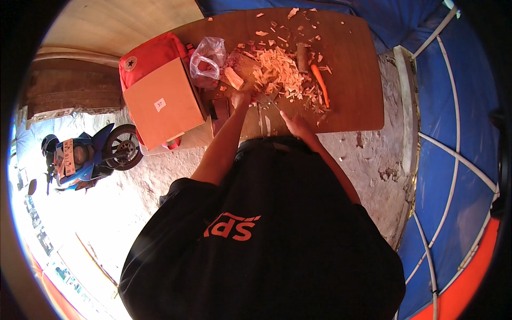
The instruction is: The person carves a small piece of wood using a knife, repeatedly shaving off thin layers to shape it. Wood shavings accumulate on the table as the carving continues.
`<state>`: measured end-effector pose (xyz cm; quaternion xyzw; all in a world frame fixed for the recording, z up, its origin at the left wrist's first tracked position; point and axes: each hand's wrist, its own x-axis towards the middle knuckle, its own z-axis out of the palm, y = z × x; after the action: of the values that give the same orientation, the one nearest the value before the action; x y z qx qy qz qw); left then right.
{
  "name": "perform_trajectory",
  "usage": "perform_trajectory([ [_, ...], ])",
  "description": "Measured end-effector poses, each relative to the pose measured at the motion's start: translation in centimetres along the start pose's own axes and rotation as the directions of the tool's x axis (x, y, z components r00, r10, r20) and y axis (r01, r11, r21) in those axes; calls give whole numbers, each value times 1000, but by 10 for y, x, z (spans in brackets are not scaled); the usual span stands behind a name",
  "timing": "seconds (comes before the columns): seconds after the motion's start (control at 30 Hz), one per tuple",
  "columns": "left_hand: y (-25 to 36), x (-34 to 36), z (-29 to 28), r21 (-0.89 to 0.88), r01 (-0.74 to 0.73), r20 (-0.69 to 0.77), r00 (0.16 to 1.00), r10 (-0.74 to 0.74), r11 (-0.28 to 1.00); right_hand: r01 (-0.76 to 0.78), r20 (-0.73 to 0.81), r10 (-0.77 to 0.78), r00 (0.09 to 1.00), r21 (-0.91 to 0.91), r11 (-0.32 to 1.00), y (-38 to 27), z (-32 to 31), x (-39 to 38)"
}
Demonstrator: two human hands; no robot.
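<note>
Black cloth with orange-red lettering covers the person's torso (266,234) closest to the camera, and two bare forearms reach forward from it over the near edge of a brown wooden desk (354,106) with rounded corners. The right grip (296,126) is closed around the handle end of a slim, narrow-bladed knife (274,105), whose blade points forward and leftward toward the other hand. The left grip (241,99) is just behind a pale, chunky block (233,78); whether its fingers are clamped on that block cannot be told. Left of this hand lies a dark, flat rectangular object (220,109). Further left, a brown cardboard box (165,106) with a small white label overlaps a red fabric bag (149,56). Ahead of the hands spreads a loose heap of pale, thin-cut chips (280,72), with a long, tapered orange piece (320,86) along its right side and a stubby brown cylinder (302,57) by its far right part. A crumpled clear plastic bag (208,58) sits beyond the block, to the left. A blue motorbike (88,160) stands well apart, left of the desk.
</note>
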<state>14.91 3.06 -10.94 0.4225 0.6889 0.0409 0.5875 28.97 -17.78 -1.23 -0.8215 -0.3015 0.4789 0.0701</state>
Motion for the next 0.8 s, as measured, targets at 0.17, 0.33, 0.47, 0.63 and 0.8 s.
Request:
perform_trajectory([
  [0.17, 4, -12, -5, 22, -74, 12, 997, 74, 997, 60, -64, -62, 996, -39, 997, 15, -3, 6],
  [0.33, 10, -12, 2, 360, -229, -67, 961, 270, 904, -54, -17, 60, 998, 233, 971, 41, -29, -16],
  [0.47, 16, -6, 11, 387, -345, -10, 926, 378, 855, -105, -10, 122, 992, 449, 887, 57, -36, -36],
  [0.63, 41, 1, 13, 565, -586, -99, 651, 753, 581, -78, -70, 138, 988, 547, 833, 77, -32, -54],
  [0.8, 66, 22, 3, 649, -708, 202, 514, 833, 279, -209, -9, 254, 967, 542, 814, 93, -26, -61],
])
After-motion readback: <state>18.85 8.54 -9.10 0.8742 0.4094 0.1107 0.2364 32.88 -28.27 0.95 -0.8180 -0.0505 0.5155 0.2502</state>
